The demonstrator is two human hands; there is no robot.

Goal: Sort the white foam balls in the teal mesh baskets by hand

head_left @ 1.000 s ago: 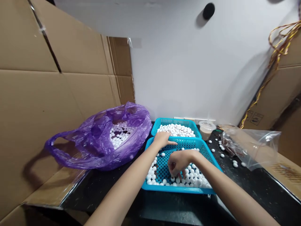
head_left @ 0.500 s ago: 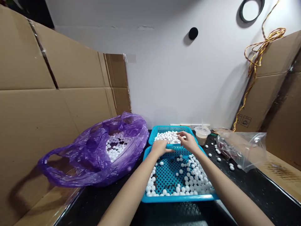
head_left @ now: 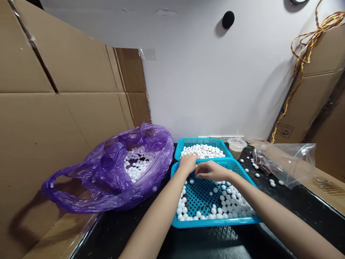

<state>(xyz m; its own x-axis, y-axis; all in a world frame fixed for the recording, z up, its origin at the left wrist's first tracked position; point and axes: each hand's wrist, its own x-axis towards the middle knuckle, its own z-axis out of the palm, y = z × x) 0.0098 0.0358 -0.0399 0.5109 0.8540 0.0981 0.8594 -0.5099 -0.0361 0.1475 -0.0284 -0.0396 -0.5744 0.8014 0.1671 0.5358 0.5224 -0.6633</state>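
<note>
A blue perforated basket (head_left: 215,223) stands in front, with many white balls along its right, front and left sides and dark bits on its mesh. Behind it, a second blue basket (head_left: 176,153) holds a pile of white balls (head_left: 206,151). My left hand (head_left: 188,163) lies at the rims where the baskets meet; its fingertips are hidden. Over the back left of the front basket, my right hand (head_left: 212,170) has its fingers curled together, and what they hold, if anything, is too small to make out.
An open purple plastic bag (head_left: 107,172) with white balls lies at left beside cardboard (head_left: 88,72). At right are a lidded cup (head_left: 236,148), a clear bag (head_left: 293,163), loose white balls and yellow-brown cord (head_left: 304,59).
My right hand has moved from above the rear basket toward me, over the front basket, and its fingers have curled. The camera view has shifted slightly.
</note>
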